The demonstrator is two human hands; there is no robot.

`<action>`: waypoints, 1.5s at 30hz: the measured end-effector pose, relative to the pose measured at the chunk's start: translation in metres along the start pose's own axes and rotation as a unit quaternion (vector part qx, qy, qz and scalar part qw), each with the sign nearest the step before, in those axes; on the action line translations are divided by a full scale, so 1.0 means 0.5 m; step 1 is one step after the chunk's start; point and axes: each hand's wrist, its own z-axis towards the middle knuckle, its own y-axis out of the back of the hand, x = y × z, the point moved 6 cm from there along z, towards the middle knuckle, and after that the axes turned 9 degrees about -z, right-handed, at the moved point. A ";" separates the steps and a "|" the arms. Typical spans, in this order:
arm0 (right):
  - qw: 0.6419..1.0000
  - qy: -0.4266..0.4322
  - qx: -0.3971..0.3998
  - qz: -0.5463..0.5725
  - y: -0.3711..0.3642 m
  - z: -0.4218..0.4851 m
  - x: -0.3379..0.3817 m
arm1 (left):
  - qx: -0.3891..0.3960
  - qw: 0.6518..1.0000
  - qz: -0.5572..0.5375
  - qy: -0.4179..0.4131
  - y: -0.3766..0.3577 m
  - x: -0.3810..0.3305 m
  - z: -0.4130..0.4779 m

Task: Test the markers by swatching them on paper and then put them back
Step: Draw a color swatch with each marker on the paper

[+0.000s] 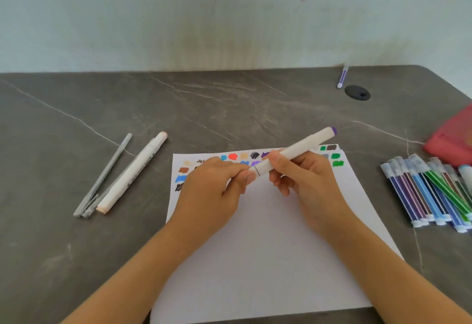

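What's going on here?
A person holds a white purple-tipped marker in both hands over the paper: the right hand grips the barrel, the left hand pinches its near end. Colour swatches line the paper's far edge. A bunch of thin markers lies to the right, a peach-tipped marker to the left.

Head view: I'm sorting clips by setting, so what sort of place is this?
Probably a home or office desk against a plain wall: grey marble-look desktop with a cable grommet, swatched paper, loose markers. Left hand and right hand hold a white marker.
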 end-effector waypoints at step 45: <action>0.996 -0.020 -0.054 0.062 0.007 0.002 -0.001 | -0.048 0.996 0.022 -0.077 0.007 -0.038 0.010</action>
